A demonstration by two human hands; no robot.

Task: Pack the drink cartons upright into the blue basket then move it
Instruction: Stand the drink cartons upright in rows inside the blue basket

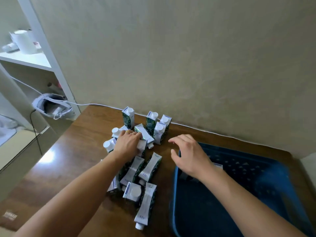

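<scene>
A person's left hand (127, 140) grips one drink carton (142, 145) in the jumbled pile on the wooden desk (73, 151), while the right hand (189, 155) hovers with fingers spread and holding nothing above the near-left corner of the blue basket (266, 173), where at least one carton (218, 165) shows behind the wrist. Most cartons lie on their sides beside the basket, a few standing upright (128, 117) near the wall (171, 57). Lifting from so tight a pile could topple the standing neighbours or roll loose cartons (145, 208) toward the desk edge.
</scene>
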